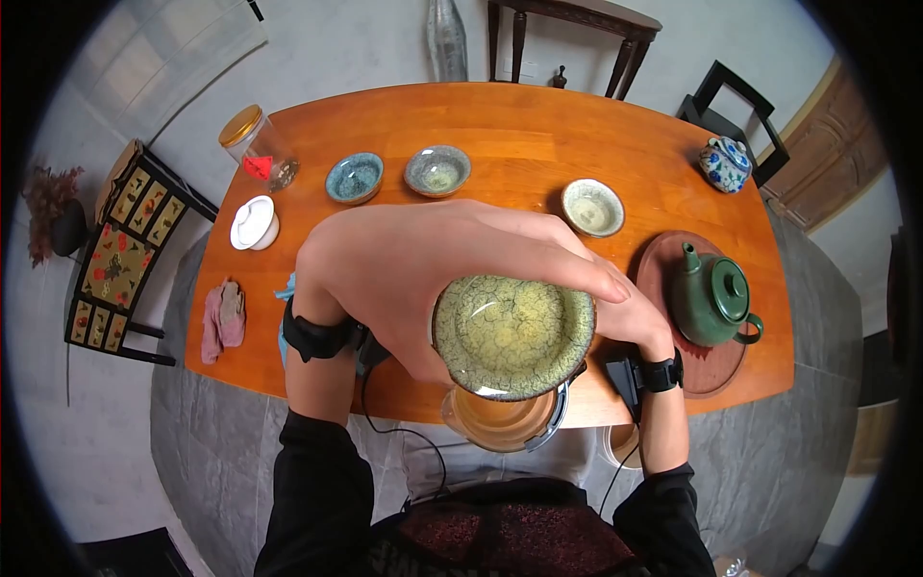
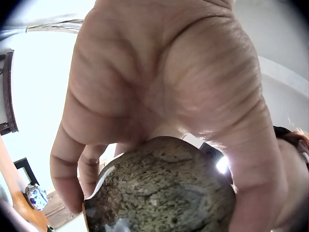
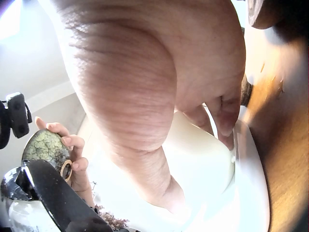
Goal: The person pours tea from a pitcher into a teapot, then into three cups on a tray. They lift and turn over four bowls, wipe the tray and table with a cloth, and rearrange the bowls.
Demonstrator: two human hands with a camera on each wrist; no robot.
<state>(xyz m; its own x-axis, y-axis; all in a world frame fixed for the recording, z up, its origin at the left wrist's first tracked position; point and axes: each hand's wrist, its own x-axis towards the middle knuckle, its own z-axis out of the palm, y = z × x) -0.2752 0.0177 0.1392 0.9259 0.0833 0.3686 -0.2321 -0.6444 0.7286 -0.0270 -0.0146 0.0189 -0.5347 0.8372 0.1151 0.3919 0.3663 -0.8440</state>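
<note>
My left hand (image 1: pixel 385 260) grips a yellow-green crackle-glazed bowl (image 1: pixel 514 337) by its rim, raised close to the head camera. In the left wrist view, the fingers and thumb of that hand (image 2: pixel 159 77) span the bowl's mottled outside (image 2: pixel 159 193). Behind it, my right hand (image 1: pixel 630 313) is mostly hidden in the head view. The right wrist view shows the right hand (image 3: pixel 159 77) with thumb and fingers around a white, rounded vessel (image 3: pixel 195 154), low over the wooden table; its lower part is washed out by glare.
Three small bowls (image 1: pixel 355 179) (image 1: pixel 437 171) (image 1: pixel 592 208) stand along the table (image 1: pixel 519 120). A green teapot (image 1: pixel 711 298) sits on a round tray (image 1: pixel 652 274) at right. At left are a lidded jar (image 1: pixel 258 149), white cup (image 1: pixel 255 223) and cloth (image 1: pixel 224 317). A clear container (image 1: pixel 500 423) is near my body.
</note>
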